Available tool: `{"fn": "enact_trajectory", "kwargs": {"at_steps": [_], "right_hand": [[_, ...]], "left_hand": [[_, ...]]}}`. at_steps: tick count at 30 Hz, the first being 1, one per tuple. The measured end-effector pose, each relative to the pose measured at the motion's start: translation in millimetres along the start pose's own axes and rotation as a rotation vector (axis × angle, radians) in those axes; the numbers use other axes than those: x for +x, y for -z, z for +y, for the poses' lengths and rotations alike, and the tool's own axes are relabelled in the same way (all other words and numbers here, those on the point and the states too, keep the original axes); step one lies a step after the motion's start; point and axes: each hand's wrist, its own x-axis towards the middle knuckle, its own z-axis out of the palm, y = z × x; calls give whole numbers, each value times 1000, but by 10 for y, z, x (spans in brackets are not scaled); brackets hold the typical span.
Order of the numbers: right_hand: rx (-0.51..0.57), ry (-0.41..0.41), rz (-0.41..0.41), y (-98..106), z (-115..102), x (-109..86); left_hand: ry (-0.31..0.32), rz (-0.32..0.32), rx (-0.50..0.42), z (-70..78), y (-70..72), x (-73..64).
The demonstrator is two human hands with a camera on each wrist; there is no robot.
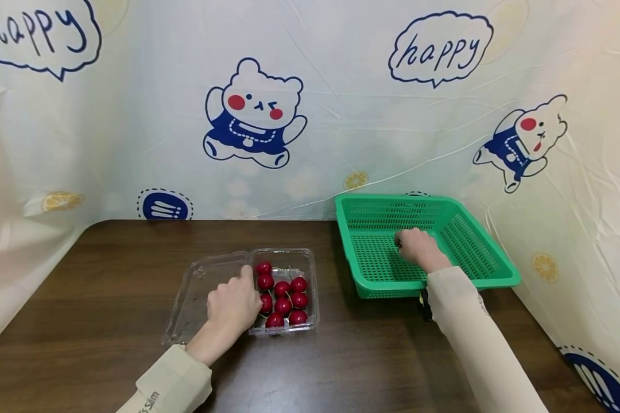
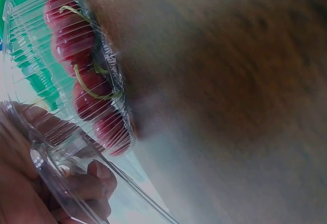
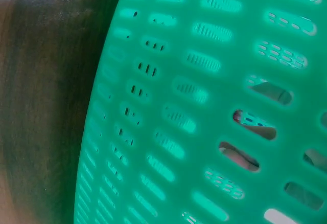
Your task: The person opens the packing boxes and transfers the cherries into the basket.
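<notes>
Work layout: the clear plastic box (image 1: 315, 292) stands on the table (image 1: 341, 367) with its lid (image 1: 191, 304) folded out to the left. The cherries (image 1: 283, 306) lie inside the box, close together; some carry green stems (image 2: 87, 88). The green basket (image 1: 392, 288) stands to the right, apart from the box.

Left hand (image 1: 235, 304): positioned at the hinge side, between box and lid. Its fingers (image 2: 94, 188) are curled, and it appears to grip the plastic edge. Keep this grip light but firm. The thin wall probably flexes, so excess pressure could tip the box or squeeze the nearest fruit.

Right hand (image 1: 422, 249): reaches over the front rim into the basket, fingers pointing down. The fingertips are mostly hidden in the head view, and the right wrist view shows only fragments through the slots. Whether it is clenched, released or grasping a cherry cannot be determined.

Handling notes: keep the right hand low over the basket floor, so that any fruit it might carry is set down rather than dropped. Lift the forearm clear of the rim when withdrawing. Grasp cherries singly, by the body; tangled stems could drag a neighbour.
</notes>
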Motion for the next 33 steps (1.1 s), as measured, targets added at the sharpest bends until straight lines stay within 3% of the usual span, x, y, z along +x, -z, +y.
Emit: {"fn": "enact_trajectory", "kwargs": {"at_steps": [13,33], "right_hand": [[9,-37,-20,65,32,-5],[76,-46,47,223,22,-31]], "left_hand": [[-3,10,-6,1,-6,-9],[13,-20,-12,-4,8,5]]}}
